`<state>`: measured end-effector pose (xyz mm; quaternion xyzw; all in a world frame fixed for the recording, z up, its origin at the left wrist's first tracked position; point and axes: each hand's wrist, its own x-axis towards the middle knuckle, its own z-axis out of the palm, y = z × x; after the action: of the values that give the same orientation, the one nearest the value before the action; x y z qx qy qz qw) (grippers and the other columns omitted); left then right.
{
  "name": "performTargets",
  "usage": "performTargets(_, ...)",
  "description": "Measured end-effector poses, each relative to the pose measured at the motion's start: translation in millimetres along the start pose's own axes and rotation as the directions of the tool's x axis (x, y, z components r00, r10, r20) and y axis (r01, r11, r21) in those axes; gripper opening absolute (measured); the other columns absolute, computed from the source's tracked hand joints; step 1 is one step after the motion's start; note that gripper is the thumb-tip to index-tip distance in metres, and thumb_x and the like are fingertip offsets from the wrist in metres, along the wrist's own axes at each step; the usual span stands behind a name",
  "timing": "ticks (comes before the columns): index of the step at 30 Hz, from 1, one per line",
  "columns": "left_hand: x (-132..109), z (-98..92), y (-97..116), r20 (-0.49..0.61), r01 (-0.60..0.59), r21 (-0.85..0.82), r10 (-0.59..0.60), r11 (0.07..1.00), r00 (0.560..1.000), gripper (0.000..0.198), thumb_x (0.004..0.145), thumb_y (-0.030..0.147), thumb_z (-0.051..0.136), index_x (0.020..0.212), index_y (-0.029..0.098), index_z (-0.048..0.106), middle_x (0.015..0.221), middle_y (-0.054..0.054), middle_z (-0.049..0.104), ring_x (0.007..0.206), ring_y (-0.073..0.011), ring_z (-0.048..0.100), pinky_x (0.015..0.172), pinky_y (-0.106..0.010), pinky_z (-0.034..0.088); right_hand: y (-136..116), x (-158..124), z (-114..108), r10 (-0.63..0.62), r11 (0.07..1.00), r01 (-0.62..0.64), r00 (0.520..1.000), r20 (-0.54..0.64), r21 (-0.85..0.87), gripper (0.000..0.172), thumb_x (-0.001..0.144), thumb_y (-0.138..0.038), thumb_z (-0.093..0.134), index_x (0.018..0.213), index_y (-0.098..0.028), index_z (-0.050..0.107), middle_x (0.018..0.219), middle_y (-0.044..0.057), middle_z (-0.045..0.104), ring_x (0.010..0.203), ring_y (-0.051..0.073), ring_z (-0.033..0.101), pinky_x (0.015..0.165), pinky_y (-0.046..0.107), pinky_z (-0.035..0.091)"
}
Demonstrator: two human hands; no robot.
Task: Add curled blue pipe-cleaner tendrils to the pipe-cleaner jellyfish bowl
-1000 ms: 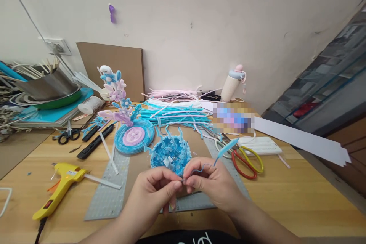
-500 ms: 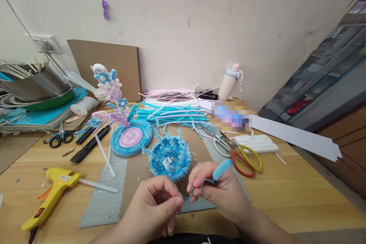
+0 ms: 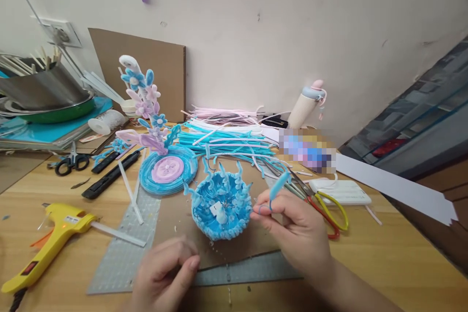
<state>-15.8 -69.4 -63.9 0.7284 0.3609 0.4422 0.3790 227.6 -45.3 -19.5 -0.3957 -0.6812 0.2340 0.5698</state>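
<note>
My right hand (image 3: 296, 224) pinches a blue pipe cleaner (image 3: 279, 185), its thick fuzzy end pointing up and its thin, curled part running between thumb and fingers. It is just right of a blue fuzzy bowl-shaped piece (image 3: 208, 229), whose rim carries curly upright strands. A small white piece (image 3: 220, 214) sits inside the bowl. My left hand (image 3: 166, 268) is closed, slightly blurred, over the front left of the cardboard (image 3: 175, 224). Whatever its fingers hold, if anything, is hidden. Below the bowl a thin beaded-looking strand (image 3: 228, 273) crosses the grey mat (image 3: 256, 268).
A yellow glue gun (image 3: 54, 243) and a black utility knife (image 3: 109, 175) lie left. Behind the bowl are a blue disc (image 3: 146, 180) with pipe-cleaner flowers and piled pipe cleaners (image 3: 223, 141). Red-and-yellow-handled scissors (image 3: 332, 209), a white power bank (image 3: 343, 190) and a bottle (image 3: 303, 107) are right.
My hands have parted: the left has moved left and down off the pipe cleaner, and the right has carried it up beside the bowl. The camera view has shifted a little.
</note>
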Motion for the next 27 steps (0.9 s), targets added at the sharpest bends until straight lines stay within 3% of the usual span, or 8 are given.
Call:
performTargets(2, -1, 1.0, -3, 0.012, -0.039, 0.092, 0.038, 0.995, 0.999, 0.029, 0.092, 0.016, 0.047, 0.064, 0.020, 0.049, 0.058, 0.001, 0.054, 0.055, -0.0112, 0.053, 0.054, -0.021, 0.040, 3, -1, 3, -0.068, 0.993, 0.071, 0.997, 0.036, -0.095, 0.016, 0.078, -0.007, 0.071, 0.074, -0.022, 0.066, 0.072, 0.002, 0.063, 0.061, 0.014, 0.060, 0.051, 0.025, 0.049)
performTargets(6, 3, 2.2, -2, 0.021, 0.005, 0.196, -0.009, 0.981, 1.000, 0.033, 0.093, 0.016, 0.043, 0.060, 0.020, 0.045, 0.054, 0.002, 0.051, 0.050, -0.0102, 0.051, 0.050, -0.020, 0.039, 9, -1, 6, -0.112, 0.977, 0.132, 0.986, 0.125, -0.169, 0.016, 0.080, -0.004, 0.068, 0.078, -0.020, 0.066, 0.070, 0.002, 0.060, 0.061, 0.014, 0.057, 0.051, 0.025, 0.046)
performTargets(19, 3, 2.3, -2, 0.063, 0.034, 0.259, -0.052, 0.965, 0.997, 0.034, 0.093, 0.020, 0.044, 0.059, 0.020, 0.044, 0.053, 0.002, 0.052, 0.049, -0.0096, 0.052, 0.049, -0.019, 0.040, 17, -7, 9, 0.002, 0.971, 0.048, 0.978, 0.210, -0.233, 0.010, 0.083, -0.010, 0.066, 0.081, -0.020, 0.069, 0.072, 0.002, 0.062, 0.064, 0.014, 0.058, 0.054, 0.025, 0.046)
performTargets(27, 5, 3.7, -2, 0.065, 0.025, 0.276, -0.044, 0.961, 0.997, 0.035, 0.093, 0.020, 0.045, 0.058, 0.020, 0.044, 0.052, 0.002, 0.053, 0.047, -0.0094, 0.052, 0.048, -0.019, 0.040, 19, -6, 11, 0.034, 0.975, 0.012, 0.979, 0.202, -0.222, 0.009, 0.084, -0.013, 0.065, 0.079, -0.020, 0.069, 0.071, 0.002, 0.062, 0.064, 0.015, 0.058, 0.054, 0.026, 0.047)
